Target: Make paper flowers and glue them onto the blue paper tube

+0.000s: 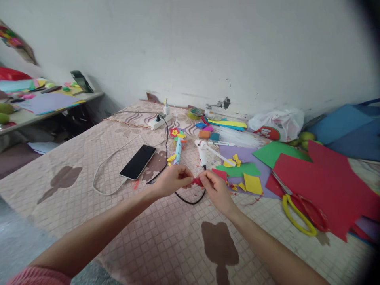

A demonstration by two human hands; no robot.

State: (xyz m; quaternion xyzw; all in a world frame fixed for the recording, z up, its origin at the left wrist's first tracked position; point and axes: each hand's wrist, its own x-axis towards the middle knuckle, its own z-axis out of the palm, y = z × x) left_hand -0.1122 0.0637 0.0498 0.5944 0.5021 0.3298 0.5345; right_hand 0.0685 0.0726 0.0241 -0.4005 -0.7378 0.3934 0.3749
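Between my two hands is a small red piece [197, 181], perhaps paper; its exact shape is mostly covered by fingers. My left hand [175, 181] pinches its left end, and my right hand [216, 189] pinches the right end. Just beyond them lies a white glue gun [202, 153] with a black cord. A light blue stick with paper flowers [178, 149] rests to its left. Yellow scraps [253, 183] and a green paper piece [240, 170] are right of my right hand.
A smartphone [138, 162] on a white cable lies at left, near a power strip [160, 121]. Scissors with yellow and red handles [299, 215] lie on red paper [323, 186] at right. A plastic bag [279, 123] stands by the wall. Another table [95, 96] is far left.
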